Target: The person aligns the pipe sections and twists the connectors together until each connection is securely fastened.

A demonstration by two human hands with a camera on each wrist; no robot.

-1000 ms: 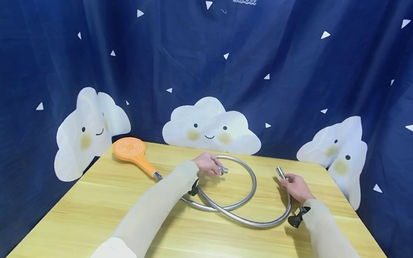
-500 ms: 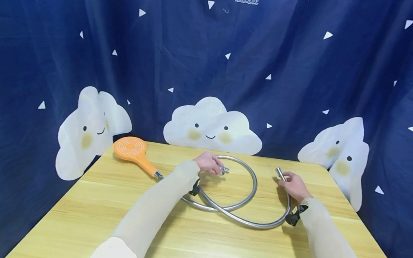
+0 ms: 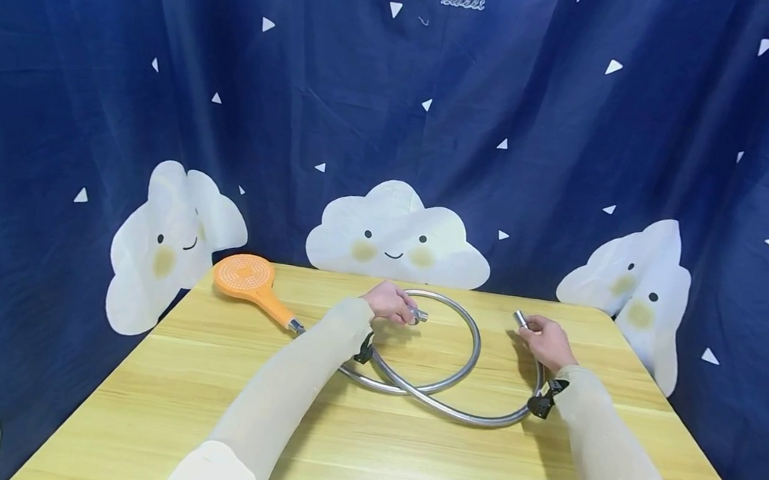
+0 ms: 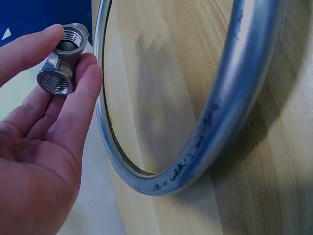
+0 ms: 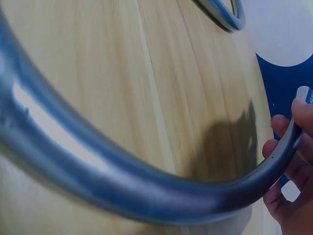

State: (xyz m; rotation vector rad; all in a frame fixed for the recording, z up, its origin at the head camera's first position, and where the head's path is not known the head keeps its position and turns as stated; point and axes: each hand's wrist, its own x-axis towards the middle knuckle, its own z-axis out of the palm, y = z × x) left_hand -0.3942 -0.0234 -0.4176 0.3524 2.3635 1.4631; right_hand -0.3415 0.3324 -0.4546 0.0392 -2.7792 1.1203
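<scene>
My left hand (image 3: 389, 302) pinches a metal tee fitting (image 4: 62, 58) between thumb and fingers, above the table's back middle. Two threaded openings of the fitting face the left wrist camera. My right hand (image 3: 549, 341) holds the free end of a silver shower hose (image 3: 467, 416), its metal end nut (image 3: 520, 318) poking out past the fingertips. From there the hose curves over the table, crosses itself in a loop, and runs behind my left forearm toward an orange shower head (image 3: 245, 273). The shower head lies face up at the back left.
Everything is on a light wooden table (image 3: 366, 452). A dark blue curtain (image 3: 395, 119) with white clouds hangs close behind its back edge and along the sides. The hose loop spans the middle between both arms.
My right hand has slid slightly up the hose toward its end nut, and its wrist has shifted a little left. My left hand keeps the tee fitting in place.
</scene>
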